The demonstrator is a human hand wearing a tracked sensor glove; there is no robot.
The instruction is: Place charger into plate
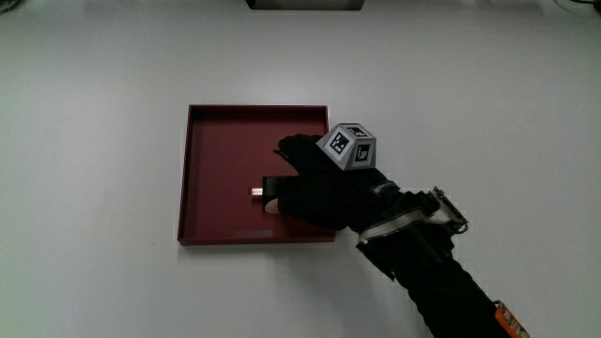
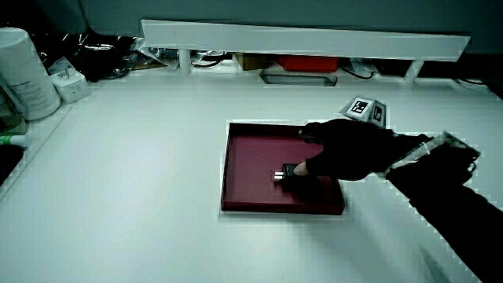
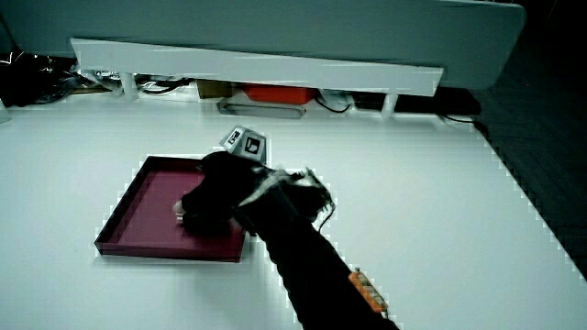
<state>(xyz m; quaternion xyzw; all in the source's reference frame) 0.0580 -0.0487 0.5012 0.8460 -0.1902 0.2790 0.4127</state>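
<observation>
A dark red square plate (image 1: 216, 169) lies on the white table, seen in both side views (image 2: 251, 157) (image 3: 147, 206). The hand (image 1: 315, 183) in its black glove reaches over the plate's edge, the patterned cube (image 1: 348, 146) on its back. Its fingers are curled around a small black charger (image 1: 265, 189) with a metal plug tip. The charger sits low inside the plate, near its middle (image 2: 284, 173) (image 3: 180, 212). Most of the charger is hidden by the fingers, and I cannot tell whether it touches the plate's floor.
A low white partition (image 2: 299, 39) runs along the table's edge farthest from the person, with cables and a red object (image 2: 309, 63) under it. A white cylindrical container (image 2: 27, 75) and a white adapter (image 2: 69, 85) stand at a table corner.
</observation>
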